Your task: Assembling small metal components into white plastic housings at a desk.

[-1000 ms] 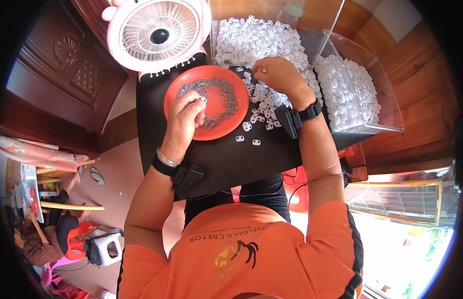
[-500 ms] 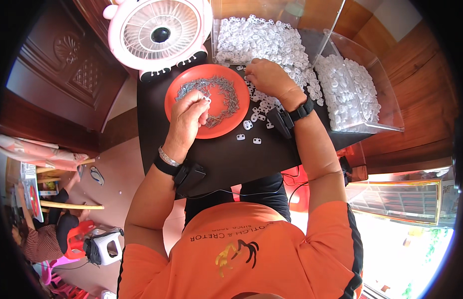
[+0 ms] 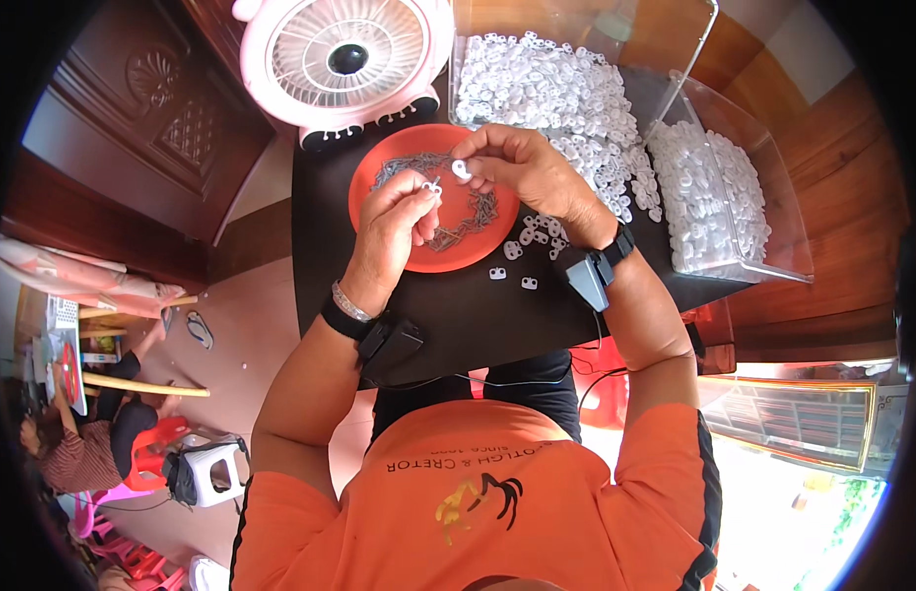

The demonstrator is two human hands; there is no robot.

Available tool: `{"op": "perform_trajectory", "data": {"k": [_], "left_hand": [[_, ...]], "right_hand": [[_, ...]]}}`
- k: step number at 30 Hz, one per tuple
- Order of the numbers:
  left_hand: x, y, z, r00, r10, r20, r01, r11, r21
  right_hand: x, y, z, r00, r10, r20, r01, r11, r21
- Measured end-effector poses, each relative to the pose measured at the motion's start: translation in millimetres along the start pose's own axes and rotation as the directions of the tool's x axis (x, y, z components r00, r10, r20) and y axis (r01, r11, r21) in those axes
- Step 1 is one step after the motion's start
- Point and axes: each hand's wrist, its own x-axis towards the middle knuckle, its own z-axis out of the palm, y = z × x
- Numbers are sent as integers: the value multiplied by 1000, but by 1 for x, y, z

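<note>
My left hand [image 3: 392, 225] pinches a small white plastic piece with holes [image 3: 432, 189] between thumb and fingertips; a thin grey pin seems to stand up from it. Close beside it, my right hand [image 3: 525, 169] grips another white plastic piece [image 3: 462, 169], rounded and with a hole. A small gap shows between the two pieces. Both hands hover over an orange-red plate [image 3: 379, 163], which holds many grey nails or screws [image 3: 482, 210]. Loose white two-holed pieces [image 3: 513, 250] lie on the dark table to the right of the plate.
A clear bin [image 3: 700, 44] at the back is heaped with white pieces [image 3: 542, 89]. To its right stands another clear bin [image 3: 788, 258] of white pieces. A pink fan [image 3: 347, 59] is behind the plate. Another person [image 3: 83, 455] sits at far left.
My right hand has moved left from the pile of white pieces to beside my left hand, and now holds a piece up. The whole view has shifted slightly.
</note>
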Motion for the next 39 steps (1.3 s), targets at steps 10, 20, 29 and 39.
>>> {"op": "perform_trajectory", "data": {"k": [10,20,29,39], "left_hand": [[0,4,0,999,-28,29,29,1000,-13],[-2,3,0,999,-27,32,29,997,-67],[0,-1,-1,997,-65,52,76,965,-252],[2,-4,0,997,-30,75,55,933,-356]], "right_hand": [[0,8,14,994,-18,106,5,993,119],[-3,2,19,986,-143,86,144,990,-7],[-4,1,19,970,-221,105,235,961,-146],[-3,5,22,972,-229,46,232,970,-68]]}}
